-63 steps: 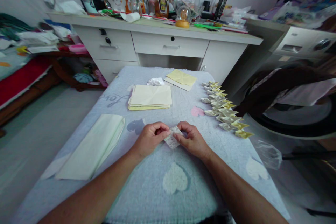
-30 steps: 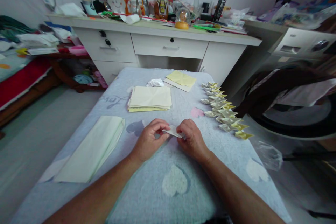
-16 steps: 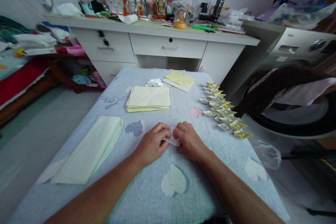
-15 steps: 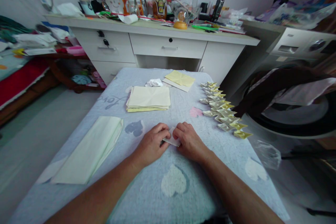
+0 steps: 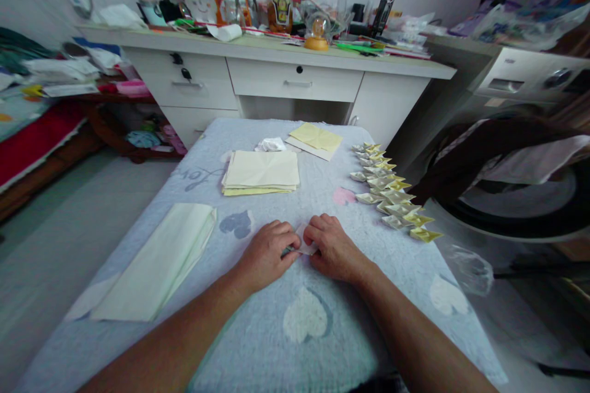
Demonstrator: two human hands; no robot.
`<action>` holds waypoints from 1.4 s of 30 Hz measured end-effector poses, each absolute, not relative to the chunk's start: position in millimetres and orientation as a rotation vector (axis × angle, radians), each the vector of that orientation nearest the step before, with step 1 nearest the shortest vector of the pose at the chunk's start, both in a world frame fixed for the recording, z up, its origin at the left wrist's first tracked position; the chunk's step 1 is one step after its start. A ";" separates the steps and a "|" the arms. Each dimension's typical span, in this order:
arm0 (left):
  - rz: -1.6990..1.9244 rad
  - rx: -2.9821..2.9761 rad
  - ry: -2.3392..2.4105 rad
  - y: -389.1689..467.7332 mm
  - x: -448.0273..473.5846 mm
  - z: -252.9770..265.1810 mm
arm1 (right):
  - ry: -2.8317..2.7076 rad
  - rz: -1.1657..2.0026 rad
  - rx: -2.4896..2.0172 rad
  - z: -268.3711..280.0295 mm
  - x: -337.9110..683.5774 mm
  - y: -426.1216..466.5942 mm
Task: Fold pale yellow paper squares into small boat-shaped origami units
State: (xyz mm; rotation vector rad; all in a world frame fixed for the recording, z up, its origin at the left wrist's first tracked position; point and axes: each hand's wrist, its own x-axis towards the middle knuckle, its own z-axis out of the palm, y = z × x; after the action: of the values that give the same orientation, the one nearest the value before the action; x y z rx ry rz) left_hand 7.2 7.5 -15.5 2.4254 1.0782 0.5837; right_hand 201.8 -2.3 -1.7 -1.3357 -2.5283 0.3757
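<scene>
Left hand dips slightly from 0.5 seconds ago; it and the right hand pinch a small paper in their fingers.

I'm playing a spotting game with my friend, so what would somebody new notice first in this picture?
Probably the little white and yellow paper boats, crowded along the right side of the blue cloth. Next, the left hand and right hand close together in the middle, holding a small piece of paper. Behind the boats, dark fabric hangs from the washing machine.
</scene>
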 end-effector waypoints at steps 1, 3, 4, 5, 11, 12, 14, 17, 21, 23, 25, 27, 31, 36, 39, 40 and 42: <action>0.576 2.423 1.081 7.7 7.1 -15.4 | -2.527 0.374 -1.336 -1.9 202.0 -2.2; 0.562 2.416 1.087 7.9 7.3 -15.0 | -2.522 0.377 -1.333 -1.5 202.5 -1.9; 0.558 2.412 1.089 7.9 7.6 -14.7 | -2.519 0.381 -1.331 -1.0 202.8 -1.9; 0.554 2.407 1.092 7.8 7.8 -14.4 | -2.517 0.389 -1.326 -0.4 203.2 -1.8; 0.545 2.382 1.109 7.5 8.4 -11.9 | -2.455 0.431 -1.327 0.3 209.6 -1.1; 0.544 2.381 1.109 7.7 8.3 -11.7 | -2.442 0.439 -1.332 -0.3 211.5 -0.7; 0.552 2.379 1.113 8.2 8.0 -11.7 | -2.425 0.469 -1.337 -1.6 215.8 0.3; 0.554 2.376 1.116 8.7 7.6 -12.3 | -2.405 0.544 -1.318 -2.5 221.9 1.6; 0.538 2.370 1.132 8.3 7.7 -11.6 | -2.372 0.633 -1.332 -1.2 225.9 3.3; 0.531 2.362 1.152 7.8 8.1 -10.6 | -2.368 0.659 -1.357 -0.5 226.0 4.5; 0.534 2.355 1.175 7.6 8.3 -10.0 | -2.366 0.674 -1.378 -0.5 225.9 5.6; 0.546 2.355 1.199 7.7 8.2 -10.1 | -2.355 0.676 -1.396 -0.9 226.0 6.4; 0.574 2.364 1.237 8.8 6.6 -12.5 | -2.313 0.647 -1.432 -1.2 225.6 6.8; 0.551 2.364 1.285 10.0 6.2 -14.1 | -2.292 0.604 -1.524 -0.8 219.5 5.9; 0.519 2.370 1.345 10.2 8.2 -13.0 | -2.267 0.562 -1.581 -2.6 216.8 5.9; 0.510 2.372 1.367 10.1 8.9 -12.7 | -2.254 0.548 -1.599 -3.5 216.7 6.1; 0.494 2.380 1.402 9.8 10.3 -12.5 | -2.234 0.521 -1.626 -5.3 217.1 6.6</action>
State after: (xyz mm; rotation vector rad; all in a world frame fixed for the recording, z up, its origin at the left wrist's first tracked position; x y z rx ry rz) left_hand 10.3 9.8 -12.5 2.3796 1.4021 0.4943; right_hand 217.1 6.6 -5.3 -1.6259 -2.2339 0.5206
